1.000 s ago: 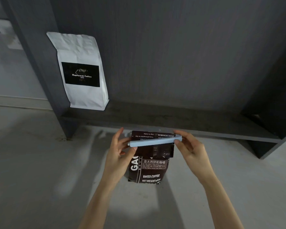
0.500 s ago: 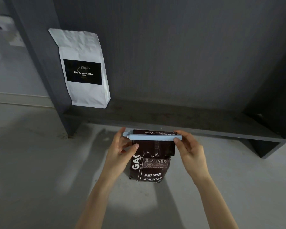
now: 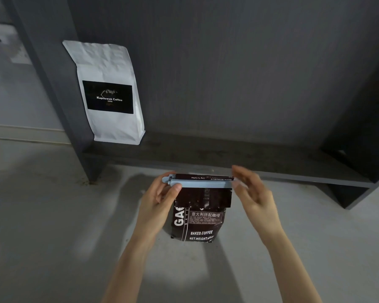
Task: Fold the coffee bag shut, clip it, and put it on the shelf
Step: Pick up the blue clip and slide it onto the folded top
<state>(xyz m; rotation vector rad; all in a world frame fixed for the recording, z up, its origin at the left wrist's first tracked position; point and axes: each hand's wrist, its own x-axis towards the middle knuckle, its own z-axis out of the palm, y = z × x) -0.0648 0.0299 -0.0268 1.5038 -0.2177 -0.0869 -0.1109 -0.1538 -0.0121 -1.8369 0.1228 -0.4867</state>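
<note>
Coffee bag (image 3: 198, 217), dark brown glossy foil with white lettering ("BAKED.COFFEE", "NET.WEIGHT"), stands upright on the pale grey floor (image 3: 42, 226) just in front of the shelf unit. Its top is folded down into a flat flap, and a long, straight, pale blue plastic clip (image 3: 200, 183) runs across the fold from one side of the bag to the other, its hinged end projecting a little past the bag's left edge.

Left hand (image 3: 160, 200): closed on the left end of the clip, thumb pressed against its front face and fingers curled behind it.

Right hand (image 3: 253, 193): motion-blurred at the clip's right end, fingers loosely spread; whether the fingertips touch the clip cannot be told.

Shelf (image 3: 228, 158): a low board of dark grey, matte, wood-grained panel, framed by an upright of the same material at left and a back panel behind.

White paper coffee bag (image 3: 106, 92): creased, flat-topped, with a black rectangular label reading "Kopiluwak Coffee", standing at the shelf's left end, leaning back against the back panel.
</note>
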